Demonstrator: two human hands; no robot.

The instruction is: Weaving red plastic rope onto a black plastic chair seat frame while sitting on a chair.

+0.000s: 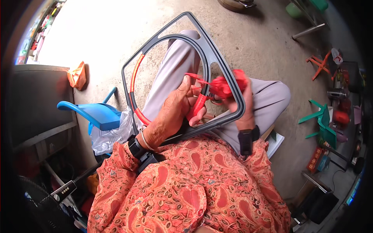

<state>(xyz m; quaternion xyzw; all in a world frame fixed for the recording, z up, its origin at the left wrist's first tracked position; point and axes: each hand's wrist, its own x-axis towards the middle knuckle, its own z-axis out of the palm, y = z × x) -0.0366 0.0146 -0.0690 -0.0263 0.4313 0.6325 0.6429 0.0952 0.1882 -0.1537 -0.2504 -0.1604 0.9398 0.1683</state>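
Note:
A dark grey plastic frame [229, 73], roughly square with a round ring inside, is held tilted over my lap. Red strip is wound around parts of the ring, an orange-red stretch [136, 73] at its left and a red stretch [199, 105] at its lower right. My left hand [173, 108] is closed around the ring at that lower-right winding, thumb up. A loose red strip bundle [223, 86], blurred, sits in my right hand [244, 106], whose fingers are partly hidden behind it and the frame. Red strands run from the bundle to the ring near my left thumb.
My legs [264, 99] lie folded under the frame. At left are a blue plastic chair [105, 118], a clear plastic bag [110, 138] and an orange bag [77, 75]. A green stool [326, 124] and an orange stool [321, 66] lie at right. A round pan [233, 4] sits far ahead.

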